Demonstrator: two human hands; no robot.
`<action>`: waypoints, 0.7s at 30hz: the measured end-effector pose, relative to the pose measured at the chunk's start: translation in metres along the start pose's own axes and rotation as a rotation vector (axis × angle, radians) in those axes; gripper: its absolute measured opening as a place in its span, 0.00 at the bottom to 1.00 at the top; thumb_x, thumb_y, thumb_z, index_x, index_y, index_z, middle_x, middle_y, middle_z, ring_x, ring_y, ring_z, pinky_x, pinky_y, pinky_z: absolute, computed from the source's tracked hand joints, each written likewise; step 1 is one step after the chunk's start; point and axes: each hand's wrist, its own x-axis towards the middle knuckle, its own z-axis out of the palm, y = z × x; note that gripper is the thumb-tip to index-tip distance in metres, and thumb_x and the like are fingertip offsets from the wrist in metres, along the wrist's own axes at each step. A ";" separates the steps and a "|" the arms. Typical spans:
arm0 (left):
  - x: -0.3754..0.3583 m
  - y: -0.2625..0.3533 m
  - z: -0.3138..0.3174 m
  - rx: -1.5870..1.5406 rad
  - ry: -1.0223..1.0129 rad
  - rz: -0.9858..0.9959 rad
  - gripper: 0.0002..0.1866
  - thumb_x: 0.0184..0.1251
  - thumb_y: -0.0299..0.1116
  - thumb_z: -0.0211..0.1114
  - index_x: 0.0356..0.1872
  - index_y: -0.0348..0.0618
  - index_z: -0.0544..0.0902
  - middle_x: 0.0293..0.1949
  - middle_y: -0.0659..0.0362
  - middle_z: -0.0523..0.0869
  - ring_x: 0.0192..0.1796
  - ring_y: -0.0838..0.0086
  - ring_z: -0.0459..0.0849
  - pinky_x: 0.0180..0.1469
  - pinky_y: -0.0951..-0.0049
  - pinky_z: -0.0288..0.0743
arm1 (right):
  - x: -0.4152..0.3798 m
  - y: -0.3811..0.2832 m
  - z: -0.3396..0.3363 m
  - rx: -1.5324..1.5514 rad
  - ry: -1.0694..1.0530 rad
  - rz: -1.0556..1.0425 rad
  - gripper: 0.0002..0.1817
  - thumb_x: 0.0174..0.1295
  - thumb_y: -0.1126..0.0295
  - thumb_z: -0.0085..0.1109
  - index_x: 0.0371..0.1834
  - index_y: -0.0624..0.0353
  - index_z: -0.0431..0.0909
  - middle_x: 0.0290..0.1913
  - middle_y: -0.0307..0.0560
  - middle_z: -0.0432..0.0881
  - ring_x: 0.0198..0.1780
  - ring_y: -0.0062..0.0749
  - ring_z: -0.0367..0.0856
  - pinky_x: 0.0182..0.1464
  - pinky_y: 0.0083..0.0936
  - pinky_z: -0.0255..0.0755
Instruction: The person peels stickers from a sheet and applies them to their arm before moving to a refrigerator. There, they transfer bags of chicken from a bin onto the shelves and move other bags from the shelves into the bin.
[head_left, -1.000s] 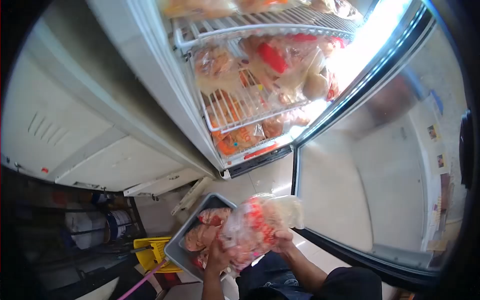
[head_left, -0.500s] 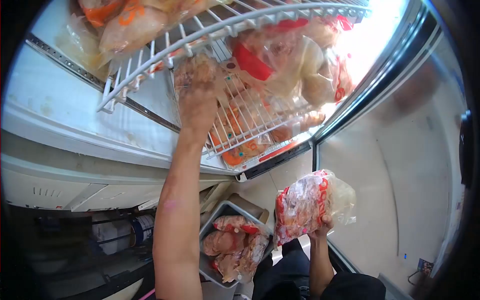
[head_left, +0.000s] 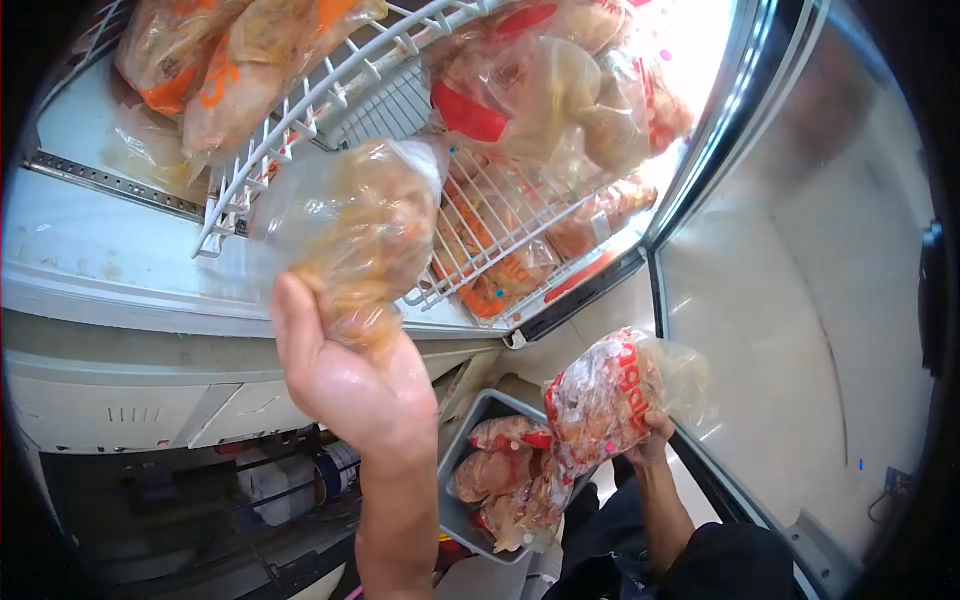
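Note:
My left hand [head_left: 360,385] is closed on the gathered end of a clear plastic bag of meat [head_left: 385,225], raised in front of the wire shelves. Its fingers are partly hidden by the bag. Lower right, my right hand [head_left: 650,432] grips a clear bag of meat with red print [head_left: 600,400] by its side. That bag hangs above the right edge of a grey bin [head_left: 462,505]. In the bin lie several bagged pieces of meat [head_left: 497,470].
A white wire shelf [head_left: 285,135] bears bags with orange print [head_left: 235,80] at upper left. Red-marked bags [head_left: 540,110] lie on the rack [head_left: 490,245], and more sit beneath it. The open glass door [head_left: 770,330] stands at right. Below the cabinet, a container [head_left: 335,470] shows.
My left hand has come out from the shelf toward me with a bag of meat. My right hand keeps its bag, now nearer the bin's edge in view. The view has shifted slightly.

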 end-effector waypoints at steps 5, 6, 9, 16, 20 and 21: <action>-0.020 -0.001 -0.012 -0.387 0.302 -0.210 0.18 0.75 0.34 0.42 0.59 0.35 0.68 0.56 0.53 0.75 0.59 0.64 0.74 0.63 0.63 0.66 | 0.002 -0.001 -0.005 -0.034 -0.006 0.033 0.40 0.46 0.68 0.57 0.66 0.67 0.56 0.58 0.58 0.73 0.54 0.44 0.78 0.55 0.40 0.76; -0.029 -0.009 -0.010 -0.447 0.336 -0.314 0.18 0.75 0.33 0.41 0.58 0.35 0.68 0.56 0.52 0.76 0.59 0.64 0.74 0.62 0.63 0.66 | 0.001 -0.001 -0.008 -0.038 0.002 0.026 0.40 0.46 0.68 0.57 0.66 0.67 0.57 0.58 0.58 0.73 0.54 0.44 0.77 0.55 0.40 0.76; -0.042 -0.055 -0.019 -0.623 0.246 -0.548 0.17 0.72 0.31 0.43 0.56 0.36 0.71 0.52 0.52 0.79 0.56 0.64 0.76 0.59 0.63 0.69 | 0.004 -0.005 -0.014 -0.070 0.009 -0.003 0.40 0.46 0.67 0.57 0.66 0.67 0.57 0.58 0.58 0.73 0.54 0.44 0.77 0.55 0.40 0.76; 0.031 -0.143 -0.014 -0.489 0.058 -0.624 0.16 0.67 0.31 0.48 0.52 0.35 0.73 0.50 0.53 0.80 0.55 0.63 0.77 0.60 0.62 0.68 | -0.001 -0.010 -0.009 -0.128 0.017 -0.031 0.40 0.45 0.63 0.57 0.64 0.68 0.59 0.58 0.58 0.73 0.56 0.45 0.76 0.58 0.41 0.73; 0.029 -0.101 -0.003 -0.372 -0.039 -0.868 0.25 0.62 0.29 0.50 0.60 0.27 0.61 0.67 0.41 0.58 0.72 0.52 0.54 0.72 0.50 0.46 | -0.003 -0.010 -0.013 -0.155 0.027 -0.045 0.40 0.46 0.63 0.57 0.64 0.68 0.59 0.58 0.57 0.73 0.56 0.45 0.76 0.59 0.41 0.72; 0.017 -0.083 -0.008 -0.369 0.021 -0.872 0.26 0.62 0.31 0.52 0.59 0.27 0.61 0.67 0.41 0.58 0.72 0.52 0.53 0.72 0.50 0.46 | -0.002 -0.011 -0.010 -0.142 0.033 -0.054 0.40 0.46 0.65 0.58 0.64 0.68 0.58 0.58 0.57 0.73 0.56 0.44 0.76 0.58 0.40 0.73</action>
